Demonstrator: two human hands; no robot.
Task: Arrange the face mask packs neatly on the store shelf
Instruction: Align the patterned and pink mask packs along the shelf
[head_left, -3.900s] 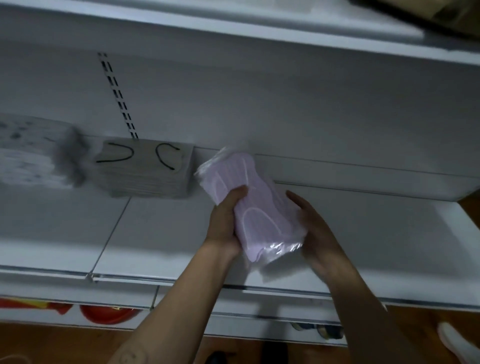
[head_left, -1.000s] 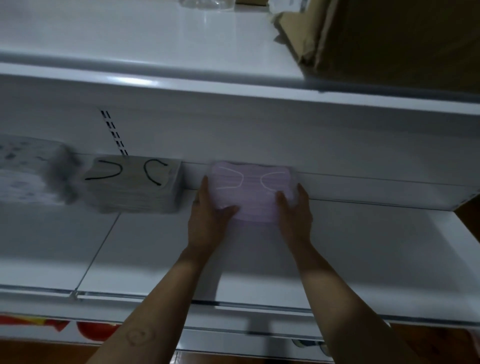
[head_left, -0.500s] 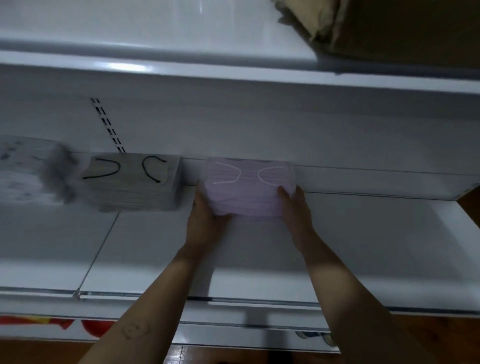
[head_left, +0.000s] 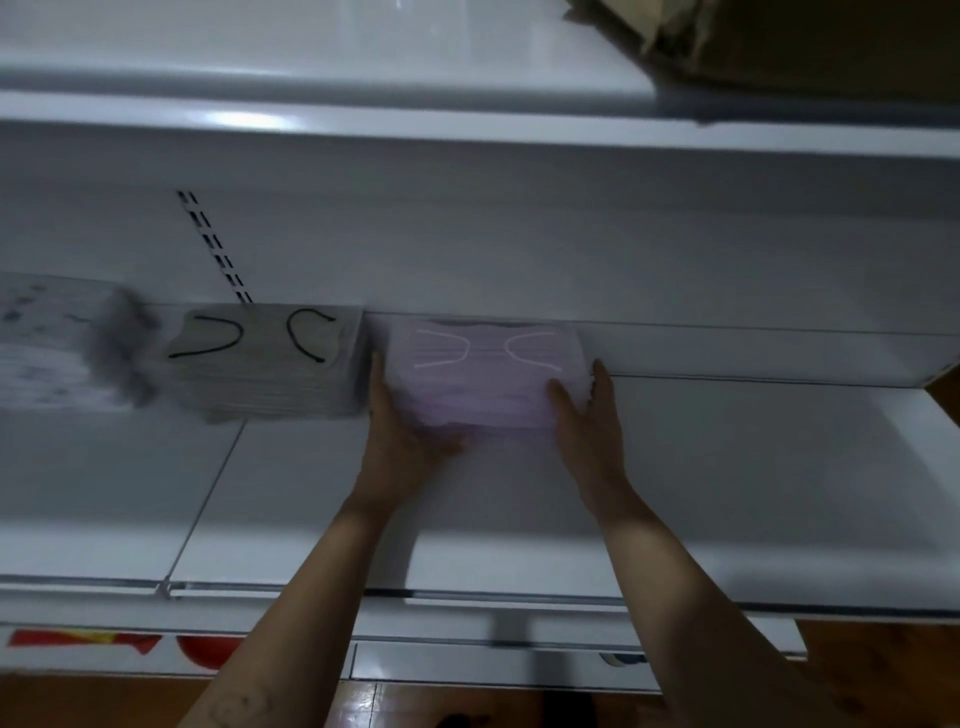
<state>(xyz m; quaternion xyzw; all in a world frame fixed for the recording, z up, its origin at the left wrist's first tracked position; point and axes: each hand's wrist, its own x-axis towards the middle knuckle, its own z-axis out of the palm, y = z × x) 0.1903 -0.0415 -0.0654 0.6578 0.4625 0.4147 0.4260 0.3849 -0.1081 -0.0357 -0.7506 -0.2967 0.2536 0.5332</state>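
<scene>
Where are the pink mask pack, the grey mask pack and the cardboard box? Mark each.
pink mask pack (head_left: 485, 376), head view, middle of the pack, below its ear loops.
grey mask pack (head_left: 265, 345), head view, top face between the black ear loops.
cardboard box (head_left: 805, 47), head view, its brown side on the upper shelf.

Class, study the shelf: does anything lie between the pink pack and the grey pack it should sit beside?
Only fingers of the left hand, flat against the pink pack, lie in the narrow gap beside the grey pack.

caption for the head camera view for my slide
Left hand and right hand steady a pink mask pack at the back of a white shelf, beside a grey mask pack.
</scene>
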